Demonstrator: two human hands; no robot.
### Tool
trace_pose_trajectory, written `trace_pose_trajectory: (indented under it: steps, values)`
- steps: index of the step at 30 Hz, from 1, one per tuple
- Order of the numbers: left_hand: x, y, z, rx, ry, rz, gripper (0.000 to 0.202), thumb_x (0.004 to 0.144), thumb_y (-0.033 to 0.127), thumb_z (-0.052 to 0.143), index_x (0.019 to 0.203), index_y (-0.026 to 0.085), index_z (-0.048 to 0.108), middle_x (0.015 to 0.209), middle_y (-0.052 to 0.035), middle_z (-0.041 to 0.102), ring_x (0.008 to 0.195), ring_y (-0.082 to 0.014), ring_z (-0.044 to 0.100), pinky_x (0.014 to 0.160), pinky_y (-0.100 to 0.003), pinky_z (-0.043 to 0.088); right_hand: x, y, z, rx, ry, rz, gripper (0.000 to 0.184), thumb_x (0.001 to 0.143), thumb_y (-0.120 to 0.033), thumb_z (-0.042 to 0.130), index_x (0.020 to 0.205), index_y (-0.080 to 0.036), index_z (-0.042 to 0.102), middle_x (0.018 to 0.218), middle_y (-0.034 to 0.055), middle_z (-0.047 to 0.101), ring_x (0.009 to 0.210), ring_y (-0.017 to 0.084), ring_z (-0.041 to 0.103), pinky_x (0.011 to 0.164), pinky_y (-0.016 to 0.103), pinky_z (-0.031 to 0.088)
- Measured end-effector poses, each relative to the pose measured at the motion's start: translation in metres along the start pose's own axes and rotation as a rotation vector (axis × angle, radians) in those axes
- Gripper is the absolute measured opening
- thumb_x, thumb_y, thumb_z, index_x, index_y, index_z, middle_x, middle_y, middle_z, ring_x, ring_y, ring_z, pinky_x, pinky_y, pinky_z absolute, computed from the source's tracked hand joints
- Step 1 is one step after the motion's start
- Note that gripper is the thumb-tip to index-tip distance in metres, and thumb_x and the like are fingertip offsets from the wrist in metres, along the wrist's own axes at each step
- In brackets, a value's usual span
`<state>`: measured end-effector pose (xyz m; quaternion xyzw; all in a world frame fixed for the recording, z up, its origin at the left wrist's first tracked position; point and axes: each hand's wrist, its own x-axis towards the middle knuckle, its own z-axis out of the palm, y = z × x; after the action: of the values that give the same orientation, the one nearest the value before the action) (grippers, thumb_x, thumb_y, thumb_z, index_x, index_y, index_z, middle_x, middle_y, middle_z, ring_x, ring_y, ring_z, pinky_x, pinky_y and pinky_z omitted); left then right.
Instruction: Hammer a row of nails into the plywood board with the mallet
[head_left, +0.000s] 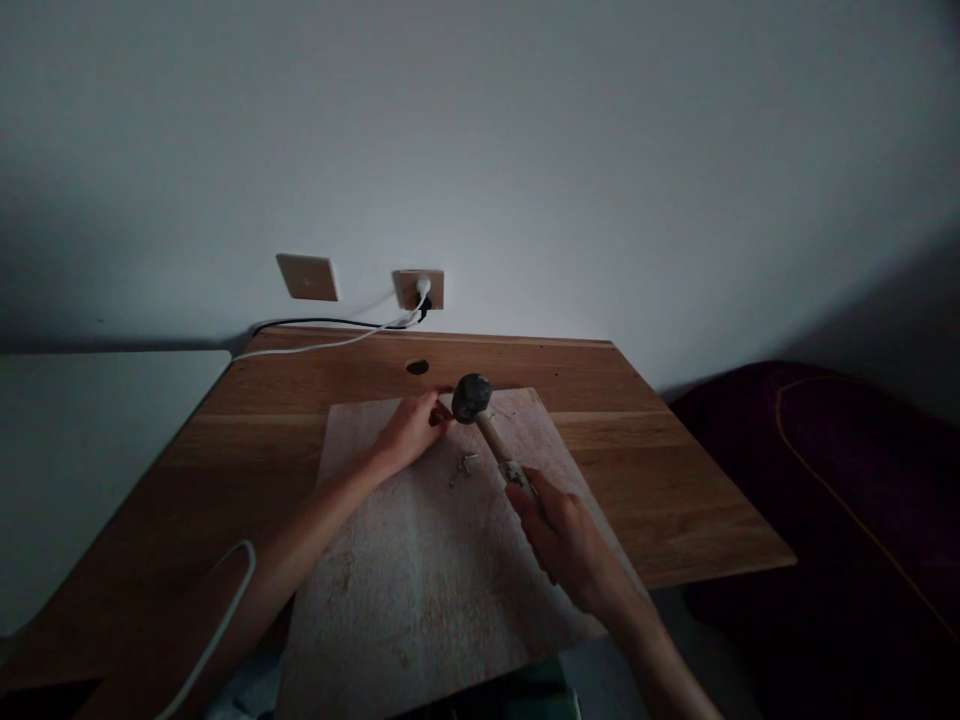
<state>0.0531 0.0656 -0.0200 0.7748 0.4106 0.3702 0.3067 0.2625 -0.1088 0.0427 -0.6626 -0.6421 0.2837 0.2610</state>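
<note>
1. A white wall (480,150) stands behind a wooden tabletop (525,365), with a dark maroon padded seat (840,480) at right and a white table (90,470) at left.
2. A pale, mottled board (420,590) lies on the tabletop, its near end running past the tabletop's front edge.
3. The person's right hand (562,535) closes firmly around the wooden handle (491,437) of a mallet, fingers curled, above the board.
4. The mallet's dark, rounded head (471,398) sits near the board's far edge, just beside the left hand (411,432).
5. That left hand rests over the board, fingertips (442,408) pressed together in a pinch; whatever they hold is too small to tell.
6. Small nails (463,468) lie bunched on the board between the two hands.
7. A white plug (422,288) sits in a wall socket (409,290), feeding a white cable (322,345) along the tabletop's back edge, beside a black cable (322,323).
</note>
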Motion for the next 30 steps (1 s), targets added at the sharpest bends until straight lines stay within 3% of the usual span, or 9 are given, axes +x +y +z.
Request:
trace_pose_trajectory:
  steps: [6, 11, 15, 18, 21, 23, 27, 30]
  values:
    - [-0.001, 0.002, -0.001, 0.021, -0.017, -0.005, 0.048, 0.082, 0.005, 0.075, 0.128, 0.018, 0.067, 0.091, -0.0036, 0.08, 0.082, -0.0187, 0.076, 0.077, -0.029, 0.06, 0.002, -0.003, 0.002, 0.062, -0.073, 0.043, 0.041, 0.105, -0.052, 0.038, 0.11, -0.02, 0.064, 0.057, -0.0016, 0.061, 0.044, 0.018, 0.058, 0.044, 0.028, 0.039]
    - [0.0, 0.003, -0.001, 0.039, -0.019, -0.01, 0.051, 0.081, 0.003, 0.073, 0.129, 0.019, 0.065, 0.09, -0.0025, 0.079, 0.081, -0.0182, 0.075, 0.077, -0.028, 0.059, 0.003, -0.006, 0.002, 0.036, -0.023, -0.014, 0.039, 0.104, -0.051, 0.041, 0.102, -0.022, 0.066, 0.067, 0.0037, 0.069, 0.06, 0.021, 0.068, 0.053, 0.029, 0.045]
    - [-0.003, 0.004, -0.005, 0.106, -0.003, 0.037, 0.047, 0.081, 0.007, 0.074, 0.126, 0.017, 0.065, 0.094, -0.0035, 0.076, 0.08, -0.0178, 0.072, 0.078, -0.03, 0.058, -0.009, -0.001, -0.004, 0.076, -0.088, 0.091, 0.047, 0.105, -0.056, 0.039, 0.116, -0.02, 0.066, 0.058, -0.0016, 0.062, 0.045, 0.018, 0.06, 0.043, 0.026, 0.041]
    - [-0.014, 0.016, -0.013, 0.223, -0.042, 0.234, 0.041, 0.085, 0.006, 0.069, 0.125, 0.018, 0.065, 0.109, -0.0071, 0.074, 0.094, -0.0198, 0.071, 0.089, -0.033, 0.057, -0.029, 0.017, -0.012, 0.106, -0.087, 0.196, 0.056, 0.105, -0.063, 0.037, 0.129, -0.019, 0.063, 0.053, -0.005, 0.058, 0.04, 0.016, 0.056, 0.041, 0.024, 0.041]
    - [-0.026, 0.035, -0.016, 0.388, -0.28, 0.55, 0.041, 0.091, 0.0, 0.059, 0.124, 0.023, 0.067, 0.121, -0.0063, 0.073, 0.111, -0.0206, 0.068, 0.101, -0.034, 0.054, -0.05, 0.043, -0.019, 0.111, -0.039, 0.215, 0.062, 0.103, -0.067, 0.041, 0.133, -0.018, 0.064, 0.06, -0.0008, 0.067, 0.049, 0.019, 0.065, 0.05, 0.026, 0.05]
    - [-0.032, 0.046, -0.013, 0.541, -0.381, 0.681, 0.033, 0.093, 0.0, 0.059, 0.114, 0.023, 0.071, 0.125, -0.0055, 0.073, 0.117, -0.021, 0.066, 0.101, -0.033, 0.053, -0.06, 0.058, -0.022, 0.102, 0.016, 0.205, 0.062, 0.102, -0.067, 0.043, 0.131, -0.019, 0.068, 0.071, 0.0039, 0.075, 0.06, 0.021, 0.072, 0.06, 0.028, 0.057]
    - [-0.035, 0.051, 0.0, 0.813, -0.379, 0.794, 0.019, 0.092, 0.0, 0.064, 0.095, 0.017, 0.073, 0.102, -0.0066, 0.076, 0.098, -0.0205, 0.068, 0.083, -0.03, 0.054, -0.069, 0.076, -0.025, 0.075, 0.064, 0.191, 0.061, 0.099, -0.069, 0.046, 0.127, -0.022, 0.074, 0.082, 0.008, 0.081, 0.079, 0.027, 0.079, 0.072, 0.03, 0.063]
    - [-0.034, 0.046, 0.001, 0.888, -0.328, 0.875, 0.019, 0.092, 0.0, 0.063, 0.084, 0.015, 0.071, 0.084, -0.006, 0.072, 0.087, -0.0212, 0.066, 0.072, -0.032, 0.052, -0.069, 0.081, -0.023, 0.067, 0.084, 0.162, 0.059, 0.101, -0.066, 0.046, 0.13, -0.023, 0.073, 0.106, 0.011, 0.083, 0.1, 0.029, 0.079, 0.083, 0.031, 0.063]
